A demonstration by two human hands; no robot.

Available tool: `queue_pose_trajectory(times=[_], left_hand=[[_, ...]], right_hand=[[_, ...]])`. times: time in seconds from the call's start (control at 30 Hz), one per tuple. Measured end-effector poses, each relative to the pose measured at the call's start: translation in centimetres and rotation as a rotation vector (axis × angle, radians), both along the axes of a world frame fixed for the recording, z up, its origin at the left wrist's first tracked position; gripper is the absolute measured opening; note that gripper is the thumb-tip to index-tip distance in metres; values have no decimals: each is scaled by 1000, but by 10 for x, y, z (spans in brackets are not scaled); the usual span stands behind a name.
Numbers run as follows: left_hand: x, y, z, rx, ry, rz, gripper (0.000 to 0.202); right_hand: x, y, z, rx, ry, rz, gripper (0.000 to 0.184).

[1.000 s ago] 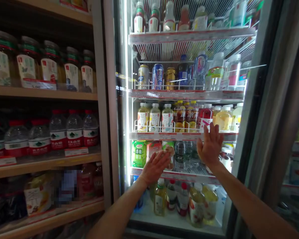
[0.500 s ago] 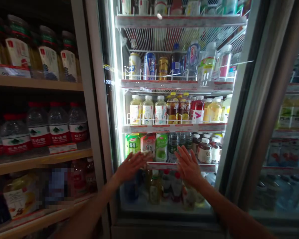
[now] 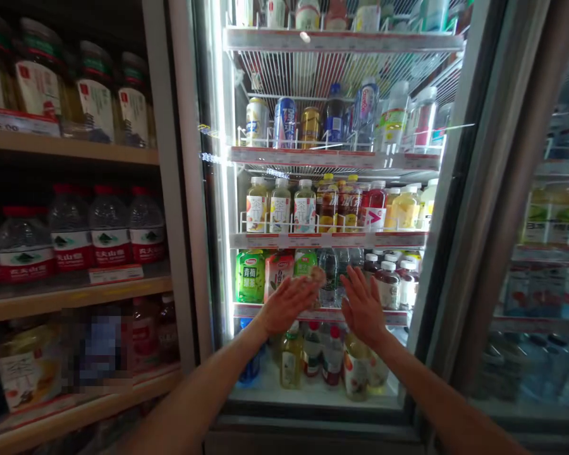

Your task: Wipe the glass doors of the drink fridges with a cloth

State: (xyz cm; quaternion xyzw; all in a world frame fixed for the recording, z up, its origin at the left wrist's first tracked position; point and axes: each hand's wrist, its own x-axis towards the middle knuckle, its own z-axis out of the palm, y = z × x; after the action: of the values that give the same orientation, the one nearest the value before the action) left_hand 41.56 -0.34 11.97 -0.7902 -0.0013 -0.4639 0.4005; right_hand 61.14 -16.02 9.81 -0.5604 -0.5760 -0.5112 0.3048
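Both of my hands are stretched out toward a lit drinks fridge [image 3: 218,189]. My left hand [image 3: 287,304] is open, fingers flat, in front of the third shelf by a green-labelled bottle [image 3: 305,263] and a pink carton [image 3: 277,272]. My right hand [image 3: 363,306] is open with its fingers spread, palm toward the clear water bottles [image 3: 334,272] and the shelf's price rail [image 3: 322,314]. Neither hand holds anything. I cannot tell whether the palms touch glass or the shelf.
Wire shelves hold cans [image 3: 284,121], tea bottles [image 3: 279,205] and juice bottles [image 3: 355,366]. To the left, wooden shelves [image 3: 76,294] carry red-capped water bottles [image 3: 104,227] and tall jars [image 3: 95,95]. A grey door frame [image 3: 497,208] stands to the right, another fridge beyond it.
My right hand dropped from the shelf above to the third shelf, close to my left hand. The view drew nearer to the fridge and shifted slightly left.
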Motion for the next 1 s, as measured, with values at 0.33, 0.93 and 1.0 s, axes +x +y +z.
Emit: queue_pose_trajectory(times=[0.33,0.93,1.0], left_hand=[[44,-22,43,46,174,-30,43],[106,-44,148,-62,-101,-141,47],[116,-48,150,35,57,-171,51]], right_hand=[[22,-15,15,34,32,-42,68],[72,-34,58,175,75,-102,62],[80,-39,61,184,75,-124,61]])
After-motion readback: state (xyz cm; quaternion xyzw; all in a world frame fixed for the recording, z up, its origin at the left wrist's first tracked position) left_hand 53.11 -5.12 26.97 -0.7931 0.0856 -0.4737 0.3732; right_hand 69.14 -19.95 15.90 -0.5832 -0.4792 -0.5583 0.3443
